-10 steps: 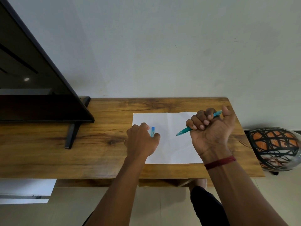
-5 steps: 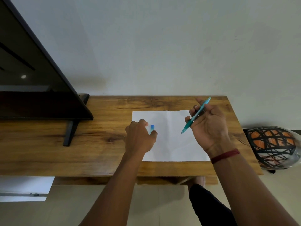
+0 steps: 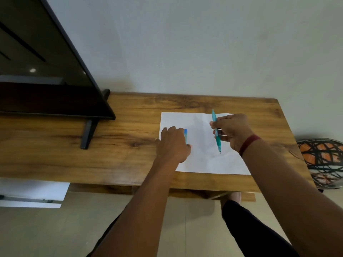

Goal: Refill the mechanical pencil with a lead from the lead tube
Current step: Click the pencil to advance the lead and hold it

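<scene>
A teal mechanical pencil (image 3: 215,125) is pinched in my right hand (image 3: 231,131), nearly upright, tip pointing down toward the white paper (image 3: 202,158). My left hand (image 3: 173,145) rests palm down on the paper's left edge, fingers curled over a small blue lead tube (image 3: 185,135). Only the tube's upper end shows past the fingers. The two hands are apart, about a hand's width between them.
The paper lies on a wooden table (image 3: 120,145). A black monitor (image 3: 42,71) on a stand (image 3: 89,134) fills the left. A basketball in a black net (image 3: 323,160) sits off the table's right end. My knee (image 3: 241,216) is below the front edge.
My right hand has turned the pencil from a slanted fist grip to a near-vertical fingertip hold, tip down. The left hand has stayed over the lead tube.
</scene>
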